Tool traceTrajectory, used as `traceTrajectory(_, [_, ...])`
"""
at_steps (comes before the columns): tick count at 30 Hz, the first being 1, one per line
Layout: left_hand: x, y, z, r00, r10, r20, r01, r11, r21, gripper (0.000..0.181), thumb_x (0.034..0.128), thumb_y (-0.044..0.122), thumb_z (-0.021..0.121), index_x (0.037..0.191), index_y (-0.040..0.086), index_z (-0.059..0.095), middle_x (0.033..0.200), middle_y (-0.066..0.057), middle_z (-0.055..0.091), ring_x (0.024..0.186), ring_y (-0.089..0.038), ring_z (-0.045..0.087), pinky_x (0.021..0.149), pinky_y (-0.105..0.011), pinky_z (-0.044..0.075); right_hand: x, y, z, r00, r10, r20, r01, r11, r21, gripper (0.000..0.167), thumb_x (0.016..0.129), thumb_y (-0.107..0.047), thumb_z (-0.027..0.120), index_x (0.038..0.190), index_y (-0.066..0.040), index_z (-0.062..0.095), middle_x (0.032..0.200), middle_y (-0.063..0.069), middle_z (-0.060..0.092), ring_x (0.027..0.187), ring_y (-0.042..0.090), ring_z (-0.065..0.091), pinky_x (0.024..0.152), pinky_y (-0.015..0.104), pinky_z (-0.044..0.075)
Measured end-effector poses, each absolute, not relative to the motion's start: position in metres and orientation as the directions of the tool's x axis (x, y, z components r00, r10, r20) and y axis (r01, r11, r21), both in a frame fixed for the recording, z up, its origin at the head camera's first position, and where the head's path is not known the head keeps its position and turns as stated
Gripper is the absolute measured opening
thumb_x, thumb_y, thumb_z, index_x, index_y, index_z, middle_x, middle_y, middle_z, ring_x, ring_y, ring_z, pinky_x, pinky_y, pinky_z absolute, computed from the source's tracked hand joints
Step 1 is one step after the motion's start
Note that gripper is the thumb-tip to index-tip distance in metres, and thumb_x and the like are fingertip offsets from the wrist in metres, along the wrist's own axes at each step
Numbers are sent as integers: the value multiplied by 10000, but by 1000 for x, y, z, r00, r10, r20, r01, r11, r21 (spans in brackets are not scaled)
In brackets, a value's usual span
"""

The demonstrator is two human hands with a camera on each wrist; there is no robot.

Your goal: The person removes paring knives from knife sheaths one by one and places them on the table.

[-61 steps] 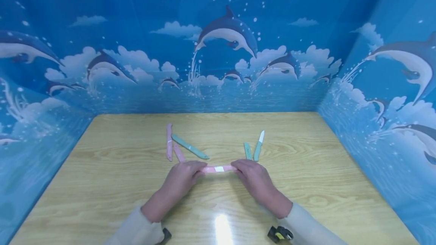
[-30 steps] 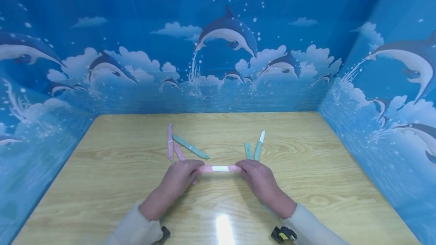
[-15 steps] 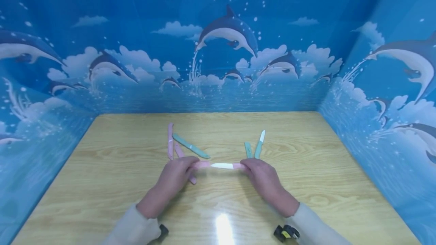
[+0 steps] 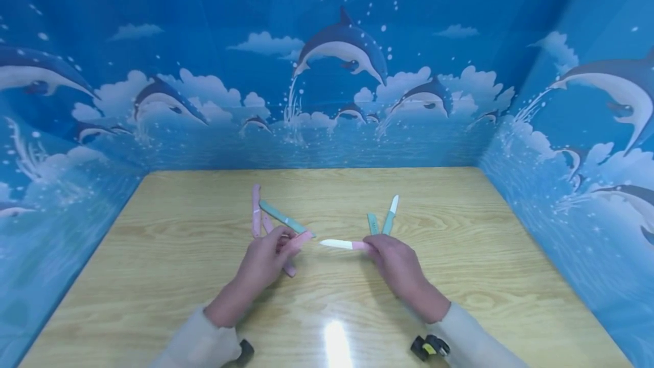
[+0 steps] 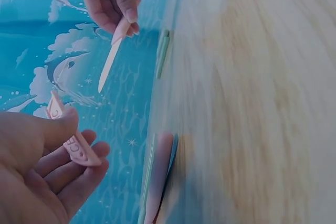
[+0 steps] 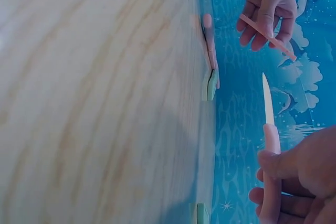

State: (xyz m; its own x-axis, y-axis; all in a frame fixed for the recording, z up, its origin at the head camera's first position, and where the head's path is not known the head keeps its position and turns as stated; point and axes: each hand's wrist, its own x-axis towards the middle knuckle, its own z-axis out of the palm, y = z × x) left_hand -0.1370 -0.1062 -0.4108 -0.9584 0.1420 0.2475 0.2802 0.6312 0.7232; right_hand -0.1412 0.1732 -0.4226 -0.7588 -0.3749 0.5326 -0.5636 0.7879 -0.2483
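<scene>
My left hand (image 4: 263,257) pinches a pink knife sheath (image 5: 80,148) between thumb and fingers; raised lettering shows on it in the left wrist view. Across from it, my right hand (image 4: 397,259) grips a paring knife (image 6: 271,153) by its pink handle. The knife's white blade (image 4: 336,243) is bare and points left toward the sheath, with a gap between them. Both are held above the table. Behind and partly under the left hand lies a pink sheathed knife (image 4: 290,269), its middle hidden by that hand.
At the back left of the wooden table (image 4: 194,254) lie another pink sheathed knife (image 4: 256,209) and a green sheathed knife (image 4: 281,217). Behind the right hand are a green sheath (image 4: 372,224) and an unsheathed green-handled knife (image 4: 389,220). A dolphin-printed curtain (image 4: 317,141) encloses the table.
The pink knife has slid out of its sheath, more blade showing until it came free. My hands have moved apart, and the left hand has tilted the sheath up.
</scene>
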Motion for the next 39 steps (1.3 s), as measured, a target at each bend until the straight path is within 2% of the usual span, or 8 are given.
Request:
traceTrajectory(2, [-137,-105,-411,-974,131,186,227,566,792,199,870,90,713,1052,75,634,1017,-160,719,964,-285,700,797,-332,594,-142,174,-422,-763,-372,529,-559,790,-252,229,787,-35,793,996,-66,705,943,59,726,850,198,699,736,316,596])
traceTrajectory(7, [-137,-102,-414,-988,120,96,138,421,896,214,880,36,685,1074,43,596,972,-146,722,912,-262,710,731,-280,600,-141,175,-420,-775,-362,518,-547,794,-265,228,785,-41,794,992,-76,706,936,61,726,838,207,698,725,337,597])
traceTrajectory(14, [-142,-102,-417,-997,77,-31,-17,182,983,396,918,40,645,1294,16,525,991,-169,725,888,-291,717,654,-319,610,-141,175,-420,-789,-338,513,-531,795,-293,223,790,-42,790,996,-68,707,948,77,728,848,222,701,733,351,597])
traceTrajectory(20, [-143,-102,-421,-991,90,-96,-90,64,994,284,950,60,600,1213,-31,539,1029,-166,718,914,-283,711,774,-310,597,-142,175,-422,-801,-331,500,-524,791,-316,202,813,-45,772,1004,-62,706,946,78,729,852,226,701,738,353,595])
traceTrajectory(26, [-142,-103,-422,-979,132,-153,-152,16,988,308,964,87,576,1239,-30,502,1089,-163,704,940,-237,708,844,-334,580,-142,174,-423,-805,-328,494,-526,780,-340,203,808,-29,770,995,-55,695,897,69,724,785,191,690,686,318,593])
traceTrajectory(32, [-144,-104,-424,-975,154,-160,-159,18,987,310,967,95,578,1236,-33,495,1113,-176,694,964,-244,703,855,-340,576,-144,174,-423,-844,-302,443,-486,780,-394,222,786,-8,780,942,-90,645,812,49,715,630,101,633,557,189,535])
traceTrajectory(36, [-144,-104,-425,-974,157,-160,-158,25,987,297,966,97,584,1223,-29,505,1134,-189,684,960,-243,703,843,-332,580,-145,172,-419,-875,-276,398,-455,752,-477,235,796,-26,778,932,-115,609,865,77,738,727,157,706,646,232,591])
traceTrajectory(39, [-144,-105,-426,-974,163,-159,-156,31,987,288,963,87,586,1214,-33,511,1135,-195,682,955,-249,704,838,-333,582,-145,169,-416,-910,-264,320,-412,668,-620,235,817,-37,758,1007,-85,628,956,129,736,859,229,725,724,273,601])
